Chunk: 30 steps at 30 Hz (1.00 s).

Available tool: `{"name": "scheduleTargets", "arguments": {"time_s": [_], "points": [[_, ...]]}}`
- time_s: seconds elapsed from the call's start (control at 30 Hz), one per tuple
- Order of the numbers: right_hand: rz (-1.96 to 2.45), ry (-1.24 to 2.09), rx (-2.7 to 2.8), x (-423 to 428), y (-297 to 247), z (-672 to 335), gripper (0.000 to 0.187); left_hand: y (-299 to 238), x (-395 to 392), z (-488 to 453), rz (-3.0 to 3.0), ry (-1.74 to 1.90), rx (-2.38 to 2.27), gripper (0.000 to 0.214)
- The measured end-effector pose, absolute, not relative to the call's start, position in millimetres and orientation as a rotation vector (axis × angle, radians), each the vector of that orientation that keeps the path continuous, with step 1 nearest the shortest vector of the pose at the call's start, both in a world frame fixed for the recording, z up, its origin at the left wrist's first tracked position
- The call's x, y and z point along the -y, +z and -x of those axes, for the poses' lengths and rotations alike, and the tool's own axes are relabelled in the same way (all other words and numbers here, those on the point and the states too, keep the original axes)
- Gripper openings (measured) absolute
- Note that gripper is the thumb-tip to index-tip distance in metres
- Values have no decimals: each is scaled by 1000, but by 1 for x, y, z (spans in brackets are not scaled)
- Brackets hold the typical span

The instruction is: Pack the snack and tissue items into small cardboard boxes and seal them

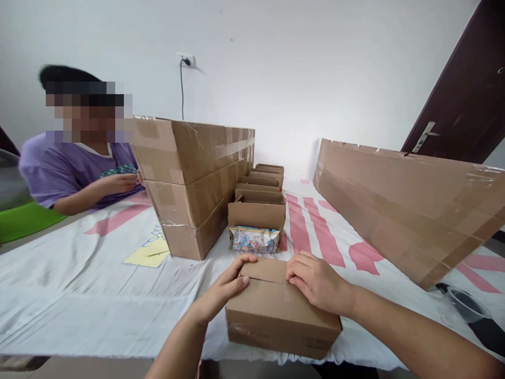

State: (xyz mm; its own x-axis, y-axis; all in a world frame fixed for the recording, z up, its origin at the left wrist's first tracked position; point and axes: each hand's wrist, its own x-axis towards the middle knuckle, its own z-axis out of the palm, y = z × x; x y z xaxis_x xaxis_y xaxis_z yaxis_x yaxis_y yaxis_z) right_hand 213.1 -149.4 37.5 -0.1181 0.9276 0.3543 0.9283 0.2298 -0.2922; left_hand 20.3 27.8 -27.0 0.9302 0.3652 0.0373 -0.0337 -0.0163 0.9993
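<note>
A small cardboard box [272, 310] lies at the table's near edge, its top flaps meeting along a narrow dark seam. My left hand [226, 287] grips the box's far left corner, thumb on top by the seam. On the right, my right hand [315, 281] is closed over the top at the seam, fingers curled against the flap edge; its fingertips are partly hidden. Just beyond the box, a printed plastic packet [254, 239] sits in front of an open cardboard box [256, 212].
More open boxes [260, 181] run back in a row. Stacked taped cartons [197, 179] stand left, a large carton [410, 200] right. Beyond the stack sits a person in a purple shirt [59, 163]. A clear round container [467, 304] lies near the right edge of the white cloth [98, 321].
</note>
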Motion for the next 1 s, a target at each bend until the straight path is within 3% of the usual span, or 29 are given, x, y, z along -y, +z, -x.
{"name": "scheduleTargets", "arguments": {"time_s": [0.73,0.9,1.0], "points": [[1531,-105,1891,159,23,-220,11,-26,-26,-20,-1485,319,-212,45],[1498,-16,2008,157,32,-217,35,-27,-28,-20,-1536,313,-234,47],[1471,64,2084,153,36,-216,20,-26,-28,-20,-1563,319,-250,47]]}}
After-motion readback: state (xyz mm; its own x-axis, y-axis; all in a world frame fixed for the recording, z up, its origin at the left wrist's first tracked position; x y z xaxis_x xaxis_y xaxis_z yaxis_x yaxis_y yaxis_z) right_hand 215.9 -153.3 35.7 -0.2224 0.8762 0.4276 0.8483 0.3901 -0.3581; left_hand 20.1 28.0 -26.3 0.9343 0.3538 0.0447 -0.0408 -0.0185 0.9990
